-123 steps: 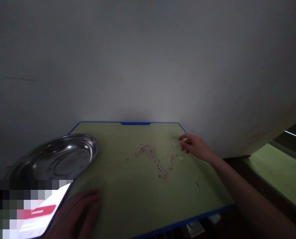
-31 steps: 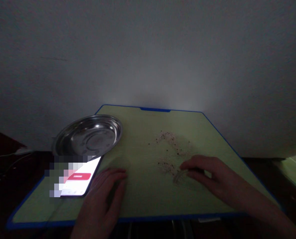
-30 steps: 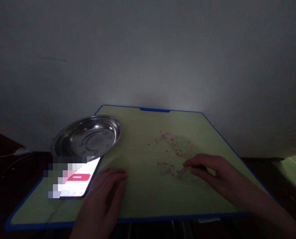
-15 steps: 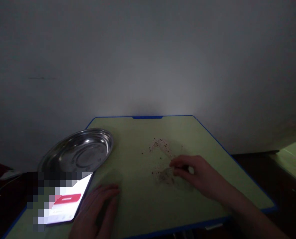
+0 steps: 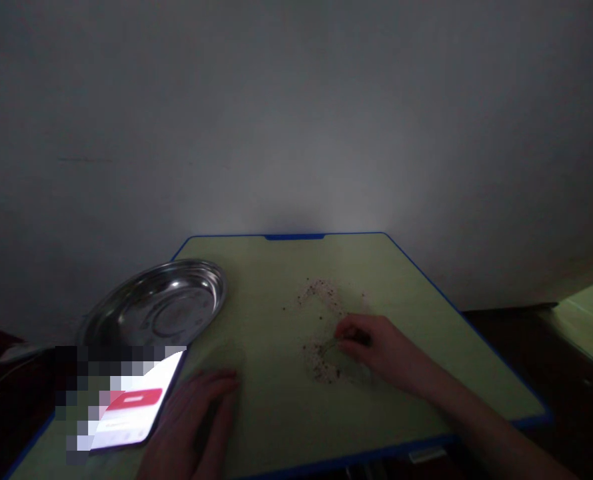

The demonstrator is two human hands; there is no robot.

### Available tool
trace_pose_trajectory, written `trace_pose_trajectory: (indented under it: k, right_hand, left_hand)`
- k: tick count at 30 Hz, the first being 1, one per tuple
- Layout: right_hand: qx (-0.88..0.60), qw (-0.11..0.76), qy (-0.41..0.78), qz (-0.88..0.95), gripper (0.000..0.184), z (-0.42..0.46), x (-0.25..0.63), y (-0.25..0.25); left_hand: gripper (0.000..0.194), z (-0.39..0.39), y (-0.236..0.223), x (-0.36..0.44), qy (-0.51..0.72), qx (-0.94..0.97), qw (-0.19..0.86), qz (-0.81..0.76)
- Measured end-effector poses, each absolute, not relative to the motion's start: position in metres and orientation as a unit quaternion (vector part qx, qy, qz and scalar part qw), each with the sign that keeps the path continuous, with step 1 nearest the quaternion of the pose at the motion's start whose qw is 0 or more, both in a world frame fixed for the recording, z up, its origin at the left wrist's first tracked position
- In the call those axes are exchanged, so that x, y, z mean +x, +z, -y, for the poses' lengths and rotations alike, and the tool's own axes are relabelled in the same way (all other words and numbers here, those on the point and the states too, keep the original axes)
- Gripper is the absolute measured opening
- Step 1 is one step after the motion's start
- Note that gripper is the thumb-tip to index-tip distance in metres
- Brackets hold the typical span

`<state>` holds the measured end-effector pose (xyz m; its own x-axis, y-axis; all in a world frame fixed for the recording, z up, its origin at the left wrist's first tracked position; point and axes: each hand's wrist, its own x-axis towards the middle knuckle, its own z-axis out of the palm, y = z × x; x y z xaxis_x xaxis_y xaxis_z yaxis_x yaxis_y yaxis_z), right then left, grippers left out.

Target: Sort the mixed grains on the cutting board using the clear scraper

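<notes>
My right hand (image 5: 369,340) is held over the table, thumb and index finger pinched together. A faint, thin, curved edge shows at its fingertips; what they hold is too dim and blurred to name. Below and left of the fingertips lies a patch of small pale and dark grains (image 5: 321,367), like seeds or crumbs. A second patch of the same grains (image 5: 321,290) is spread farther back. My left hand (image 5: 191,417) rests on the table with its fingers stretched out and the thumb apart, beside a lit phone or tablet screen (image 5: 136,420). Nothing shows in it.
A shiny round steel basin (image 5: 211,293) stands at the left of the table, behind the screen. The pale green tabletop (image 5: 271,413) has a blue rim, and its far edge meets a grey wall (image 5: 296,120). Another pale surface (image 5: 589,320) shows at the right.
My right hand has moved slightly left, staying pinched. The blur near its fingertips is gone, and the nearer grains look more spread out toward me. My left hand has stayed put.
</notes>
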<state>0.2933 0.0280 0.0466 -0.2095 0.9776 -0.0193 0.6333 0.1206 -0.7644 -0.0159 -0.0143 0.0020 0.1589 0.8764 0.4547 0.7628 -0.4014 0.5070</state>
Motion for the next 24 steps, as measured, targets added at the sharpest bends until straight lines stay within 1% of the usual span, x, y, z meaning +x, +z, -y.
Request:
trace_pose_trajectory:
  k: [8, 15, 19, 24]
  right_hand:
    - [-0.546, 0.247, 0.375, 0.707, 0.013, -0.015, 0.283, 0.051]
    - [-0.549, 0.259, 0.338, 0.720, 0.008, -0.009, 0.294, 0.060]
    - [-0.553, 0.239, 0.329, 0.727, 0.010, -0.001, 0.303, 0.058]
    - [-0.561, 0.215, 0.334, 0.726, 0.012, 0.012, 0.312, 0.054]
  left_hand:
    - [0.018, 0.011, 0.009, -0.008, 0.375, 0.760, 0.068, -0.526]
    - [0.018, 0.016, 0.009, -0.005, 0.373, 0.746, 0.097, -0.543]
    - [0.017, 0.018, 0.010, -0.003, 0.370, 0.744, 0.104, -0.547]
    - [0.016, 0.017, 0.009, -0.005, 0.374, 0.752, 0.080, -0.537]
